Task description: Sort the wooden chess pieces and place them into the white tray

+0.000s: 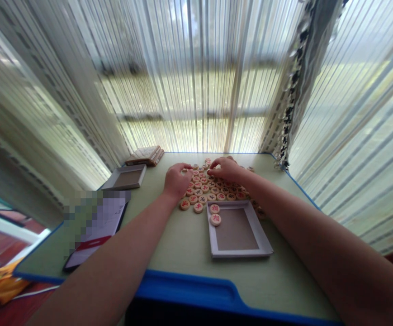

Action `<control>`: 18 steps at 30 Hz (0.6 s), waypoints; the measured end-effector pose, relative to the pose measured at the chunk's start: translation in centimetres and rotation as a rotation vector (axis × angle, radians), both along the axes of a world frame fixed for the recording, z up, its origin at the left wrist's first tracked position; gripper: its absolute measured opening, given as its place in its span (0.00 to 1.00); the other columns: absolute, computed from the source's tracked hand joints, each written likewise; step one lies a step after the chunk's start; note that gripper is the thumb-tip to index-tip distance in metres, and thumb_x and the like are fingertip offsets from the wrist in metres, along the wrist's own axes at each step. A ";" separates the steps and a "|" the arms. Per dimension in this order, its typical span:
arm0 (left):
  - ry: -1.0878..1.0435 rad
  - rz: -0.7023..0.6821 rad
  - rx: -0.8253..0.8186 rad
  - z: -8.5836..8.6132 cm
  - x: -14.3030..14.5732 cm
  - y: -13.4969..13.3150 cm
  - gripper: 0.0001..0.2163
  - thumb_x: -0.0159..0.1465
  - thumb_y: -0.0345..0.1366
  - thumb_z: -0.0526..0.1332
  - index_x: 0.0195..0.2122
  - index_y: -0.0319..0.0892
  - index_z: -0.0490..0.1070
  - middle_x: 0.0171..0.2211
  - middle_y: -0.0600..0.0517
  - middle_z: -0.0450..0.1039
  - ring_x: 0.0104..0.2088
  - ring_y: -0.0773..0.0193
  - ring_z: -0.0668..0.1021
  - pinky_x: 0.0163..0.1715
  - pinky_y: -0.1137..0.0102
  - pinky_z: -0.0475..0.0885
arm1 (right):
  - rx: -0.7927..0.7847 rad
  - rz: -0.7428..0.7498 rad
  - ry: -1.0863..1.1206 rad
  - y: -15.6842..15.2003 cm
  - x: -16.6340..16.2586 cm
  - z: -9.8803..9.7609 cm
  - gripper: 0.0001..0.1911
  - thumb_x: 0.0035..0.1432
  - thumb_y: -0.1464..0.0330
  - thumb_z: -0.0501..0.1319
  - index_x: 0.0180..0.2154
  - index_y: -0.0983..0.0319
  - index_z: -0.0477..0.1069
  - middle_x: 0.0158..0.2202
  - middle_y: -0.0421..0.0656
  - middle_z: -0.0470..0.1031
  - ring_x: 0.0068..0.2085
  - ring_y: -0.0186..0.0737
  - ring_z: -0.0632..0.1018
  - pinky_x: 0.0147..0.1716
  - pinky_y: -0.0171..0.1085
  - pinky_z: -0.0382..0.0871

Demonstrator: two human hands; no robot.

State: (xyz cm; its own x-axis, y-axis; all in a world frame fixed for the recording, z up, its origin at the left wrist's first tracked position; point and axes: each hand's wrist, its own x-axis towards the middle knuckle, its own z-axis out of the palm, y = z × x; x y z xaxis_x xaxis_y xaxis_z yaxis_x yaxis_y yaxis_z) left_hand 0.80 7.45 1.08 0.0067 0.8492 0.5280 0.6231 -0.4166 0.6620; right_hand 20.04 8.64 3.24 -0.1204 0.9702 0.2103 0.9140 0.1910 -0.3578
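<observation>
Many round wooden Chinese chess pieces with red or dark characters lie spread on the pale green table, toward its far side. At the left edge of this spread is my left hand, fingers curved and thumb apart from the index finger, close to several pieces. My right hand reaches over the far part of the spread, its thumb and index finger apart above the pieces, hiding some of them. Nearer to me, a shallow white box tray holds two red-marked pieces at its left side.
Another shallow box part lies at the far left, near stacked coaster-like items. A dark-edged, purplish tablet-like object lies at the left. Blue trim edges the table; striped curtains hang just behind it.
</observation>
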 end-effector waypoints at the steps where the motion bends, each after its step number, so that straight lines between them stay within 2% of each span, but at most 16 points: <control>1: 0.011 -0.006 0.016 0.0 0.0 -0.1 0.08 0.55 0.35 0.57 0.32 0.41 0.75 0.37 0.50 0.76 0.41 0.61 0.75 0.45 0.68 0.69 | 0.002 0.009 0.068 0.0 0.0 0.0 0.19 0.47 0.56 0.62 0.38 0.60 0.75 0.40 0.47 0.75 0.46 0.47 0.71 0.45 0.43 0.63; 4: 0.044 -0.050 0.056 0.1 0.0 -0.4 0.09 0.56 0.37 0.58 0.34 0.42 0.75 0.37 0.50 0.76 0.40 0.61 0.75 0.45 0.68 0.69 | -0.055 0.126 0.379 -0.1 -0.1 0.2 0.17 0.51 0.60 0.60 0.41 0.63 0.72 0.40 0.47 0.76 0.40 0.40 0.74 0.40 0.39 0.68; 8: 0.068 -0.154 0.077 0.5 0.2 -1.1 0.10 0.56 0.39 0.60 0.36 0.42 0.76 0.35 0.51 0.77 0.37 0.63 0.76 0.43 0.70 0.69 | -0.240 0.309 0.759 -0.7 -0.8 0.8 0.17 0.52 0.67 0.61 0.45 0.62 0.69 0.39 0.45 0.77 0.37 0.34 0.76 0.38 0.35 0.71; 12: 0.057 -0.113 0.131 0.8 0.1 -1.5 0.10 0.57 0.40 0.59 0.34 0.42 0.76 0.33 0.50 0.77 0.34 0.64 0.77 0.40 0.71 0.70 | -0.368 0.352 0.935 -1.1 -1.4 1.2 0.10 0.50 0.70 0.63 0.38 0.63 0.72 0.36 0.44 0.77 0.37 0.34 0.77 0.41 0.36 0.72; 15: 0.039 -0.090 0.137 0.9 0.0 -1.4 0.11 0.59 0.41 0.58 0.35 0.41 0.76 0.33 0.50 0.77 0.33 0.64 0.77 0.38 0.71 0.70 | -0.435 0.401 1.020 -1.2 -1.4 1.3 0.09 0.47 0.71 0.65 0.35 0.64 0.73 0.33 0.43 0.77 0.34 0.33 0.77 0.41 0.36 0.73; 18: 0.049 -0.128 0.159 1.0 0.1 -1.5 0.11 0.59 0.39 0.57 0.37 0.41 0.76 0.34 0.50 0.77 0.33 0.65 0.77 0.39 0.72 0.71 | -0.439 0.397 1.064 -1.4 -1.3 1.4 0.11 0.45 0.71 0.66 0.35 0.64 0.73 0.31 0.42 0.77 0.32 0.32 0.77 0.39 0.35 0.73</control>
